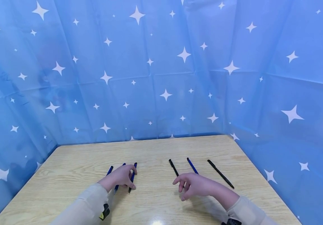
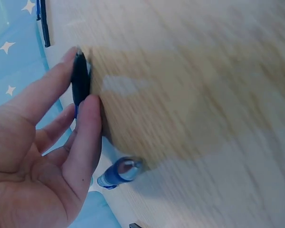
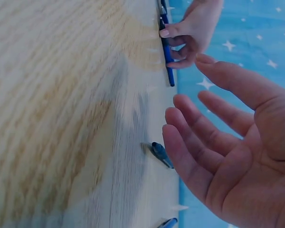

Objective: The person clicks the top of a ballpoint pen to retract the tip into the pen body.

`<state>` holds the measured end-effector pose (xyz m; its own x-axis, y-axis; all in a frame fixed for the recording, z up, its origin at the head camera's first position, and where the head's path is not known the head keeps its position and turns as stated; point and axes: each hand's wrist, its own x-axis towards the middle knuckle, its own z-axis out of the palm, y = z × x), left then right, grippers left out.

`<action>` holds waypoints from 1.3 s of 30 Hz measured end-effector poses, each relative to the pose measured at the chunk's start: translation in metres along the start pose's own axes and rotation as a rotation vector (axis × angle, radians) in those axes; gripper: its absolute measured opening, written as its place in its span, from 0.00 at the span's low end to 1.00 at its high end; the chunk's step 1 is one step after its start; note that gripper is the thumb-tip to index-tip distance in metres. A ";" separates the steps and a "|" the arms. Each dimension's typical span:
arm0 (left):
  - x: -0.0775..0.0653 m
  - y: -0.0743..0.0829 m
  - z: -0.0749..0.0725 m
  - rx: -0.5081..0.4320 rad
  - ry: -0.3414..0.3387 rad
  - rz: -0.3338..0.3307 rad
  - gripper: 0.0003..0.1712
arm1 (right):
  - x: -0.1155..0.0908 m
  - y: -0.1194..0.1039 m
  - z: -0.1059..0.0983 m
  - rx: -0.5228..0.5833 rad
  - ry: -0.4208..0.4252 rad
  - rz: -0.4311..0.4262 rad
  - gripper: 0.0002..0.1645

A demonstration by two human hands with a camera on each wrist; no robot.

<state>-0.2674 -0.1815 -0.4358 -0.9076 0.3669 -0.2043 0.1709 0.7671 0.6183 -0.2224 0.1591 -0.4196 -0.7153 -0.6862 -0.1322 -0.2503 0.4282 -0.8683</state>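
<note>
My left hand (image 1: 119, 177) is over the left group of pens and pinches a blue pen (image 1: 132, 177) with a black grip between thumb and fingers. In the left wrist view the thumb and a finger touch either side of that black grip (image 2: 80, 80). Two more blue pens, one at the far left (image 1: 110, 170) and one partly under the hand (image 1: 116, 188), lie beside it. My right hand (image 1: 196, 185) hovers with fingers loosely bent, holding nothing. Close to it are a black pen (image 1: 173, 166) and a blue pen (image 1: 192, 166), both partly hidden by the hand.
Another black pen (image 1: 221, 174) lies slanted at the right of the wooden table (image 1: 155, 200). A blue curtain (image 1: 155, 62) with white stars hangs behind the table and along both sides. Dark straps (image 1: 231, 222) sit at both wrists over light sleeves.
</note>
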 end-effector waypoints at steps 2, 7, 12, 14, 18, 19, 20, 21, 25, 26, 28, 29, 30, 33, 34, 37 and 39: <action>0.000 0.001 -0.001 -0.013 -0.011 -0.004 0.31 | 0.002 0.000 0.000 -0.016 0.004 -0.007 0.32; 0.000 0.004 -0.005 -0.071 -0.058 -0.040 0.31 | 0.008 -0.001 0.001 -0.022 -0.007 -0.015 0.32; -0.001 0.008 -0.010 -0.134 -0.081 -0.087 0.32 | 0.020 -0.004 -0.003 0.002 -0.031 -0.001 0.32; -0.002 0.009 -0.011 -0.155 -0.082 -0.093 0.31 | 0.026 -0.005 -0.004 0.001 -0.030 -0.003 0.32; -0.005 0.011 -0.010 -0.175 -0.088 -0.067 0.29 | 0.037 -0.009 -0.007 0.001 -0.011 -0.014 0.32; -0.006 0.012 -0.009 -0.172 -0.087 -0.052 0.29 | 0.039 -0.010 -0.007 0.002 -0.006 -0.016 0.32; -0.007 0.013 -0.008 -0.165 -0.085 -0.037 0.28 | 0.041 -0.011 -0.008 0.000 0.002 -0.017 0.32; -0.008 0.015 -0.006 -0.158 -0.081 -0.020 0.27 | 0.043 -0.012 -0.008 0.001 0.009 -0.022 0.32; -0.011 0.025 -0.004 -0.137 -0.063 0.041 0.25 | 0.049 -0.015 -0.010 -0.003 0.051 -0.044 0.31; -0.011 0.028 -0.004 -0.139 -0.060 0.049 0.25 | 0.050 -0.016 -0.010 -0.005 0.067 -0.053 0.31; -0.011 0.032 -0.004 -0.143 -0.051 0.059 0.25 | 0.052 -0.017 -0.010 -0.006 0.105 -0.075 0.30; -0.010 0.034 -0.004 -0.147 -0.045 0.061 0.25 | 0.053 -0.017 -0.010 -0.007 0.128 -0.088 0.30; -0.010 0.035 -0.005 -0.148 -0.038 0.063 0.25 | 0.054 -0.018 -0.011 -0.014 0.153 -0.099 0.29; -0.009 0.041 -0.006 -0.142 -0.011 0.068 0.26 | 0.057 -0.018 -0.011 -0.009 0.221 -0.127 0.28; -0.009 0.043 -0.006 -0.140 -0.003 0.070 0.26 | 0.058 -0.018 -0.011 -0.004 0.241 -0.135 0.27; -0.010 0.049 -0.006 -0.149 0.017 0.086 0.25 | 0.060 -0.018 -0.010 0.032 0.287 -0.161 0.26; -0.012 0.054 -0.007 -0.166 0.033 0.108 0.24 | 0.061 -0.018 -0.009 0.065 0.321 -0.181 0.25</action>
<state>-0.2497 -0.1484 -0.3950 -0.9001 0.4225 -0.1064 0.2048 0.6258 0.7526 -0.2670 0.1147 -0.4076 -0.8340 -0.5235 0.1744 -0.3570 0.2709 -0.8939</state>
